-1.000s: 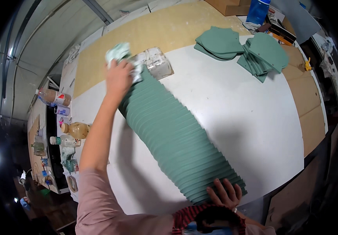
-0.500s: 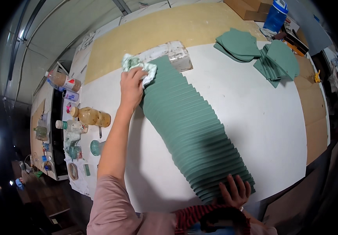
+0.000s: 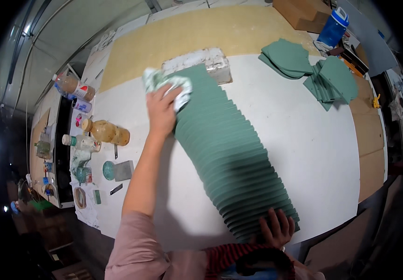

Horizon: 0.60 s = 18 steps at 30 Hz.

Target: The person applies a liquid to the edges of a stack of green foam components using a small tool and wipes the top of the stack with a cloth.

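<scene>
A long fanned-out row of green sheets (image 3: 229,149) lies diagonally across the white table (image 3: 304,140). My left hand (image 3: 162,109) is shut on a crumpled white and green cloth (image 3: 166,81), pressing it on the left edge of the row near its far end. At the near end of the row my right hand (image 3: 276,228) rests flat on the sheets with its fingers spread. A white-stained block (image 3: 201,60) sits at the far end of the row.
Two loose stacks of green pieces (image 3: 311,70) lie at the far right, next to a blue and white jug (image 3: 333,25). Bottles (image 3: 106,133) and small jars stand along the left edge. A tan board (image 3: 201,32) covers the far part of the table.
My left hand has slid the cloth down and left along the row's upper end. The view has shifted, so everything sits lower in the picture. My right hand stays at the near end.
</scene>
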Motion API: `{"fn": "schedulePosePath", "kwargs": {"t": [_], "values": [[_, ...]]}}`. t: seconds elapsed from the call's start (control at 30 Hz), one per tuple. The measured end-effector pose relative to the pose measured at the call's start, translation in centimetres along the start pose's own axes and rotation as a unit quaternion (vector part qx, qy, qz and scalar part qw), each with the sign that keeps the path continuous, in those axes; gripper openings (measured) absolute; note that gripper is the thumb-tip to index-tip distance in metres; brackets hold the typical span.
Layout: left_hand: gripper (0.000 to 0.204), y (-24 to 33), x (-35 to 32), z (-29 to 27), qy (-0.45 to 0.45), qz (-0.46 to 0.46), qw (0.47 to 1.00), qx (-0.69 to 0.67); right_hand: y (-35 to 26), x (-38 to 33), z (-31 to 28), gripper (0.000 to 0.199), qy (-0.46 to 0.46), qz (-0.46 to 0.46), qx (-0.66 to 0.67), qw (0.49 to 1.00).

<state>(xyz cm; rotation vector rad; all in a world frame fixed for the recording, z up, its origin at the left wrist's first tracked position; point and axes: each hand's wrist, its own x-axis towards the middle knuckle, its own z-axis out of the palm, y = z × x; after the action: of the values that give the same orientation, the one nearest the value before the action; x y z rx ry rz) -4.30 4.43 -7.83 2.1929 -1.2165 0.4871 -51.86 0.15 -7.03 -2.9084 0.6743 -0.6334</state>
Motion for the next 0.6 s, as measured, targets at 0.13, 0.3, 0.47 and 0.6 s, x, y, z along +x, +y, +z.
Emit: {"fn": "schedulePosePath", "kwargs": {"t": [0.13,0.3,0.47,0.6], "values": [[0.037,-5.7,-6.2,-3.9,0.014,-0.141,0.983,-0.119,-0.2,0.2,-0.4,0.039,0.007,-0.02,-0.004,1.0],[0.031,2.6,-0.3,-2.9,-0.099,0.014,0.993,-0.069,-0.2,0.4,-0.9,0.036,0.03,0.003,-0.026,0.999],[0.018,11.4,4.5,3.9,-0.048,0.116,0.991,0.034,-0.3,0.4,-0.5,0.039,0.025,0.002,-0.002,1.0],[0.025,16.2,6.1,7.1,-0.143,0.128,0.953,-0.233,-1.1,0.7,-0.9,0.04,0.005,0.004,0.018,1.0]]}}
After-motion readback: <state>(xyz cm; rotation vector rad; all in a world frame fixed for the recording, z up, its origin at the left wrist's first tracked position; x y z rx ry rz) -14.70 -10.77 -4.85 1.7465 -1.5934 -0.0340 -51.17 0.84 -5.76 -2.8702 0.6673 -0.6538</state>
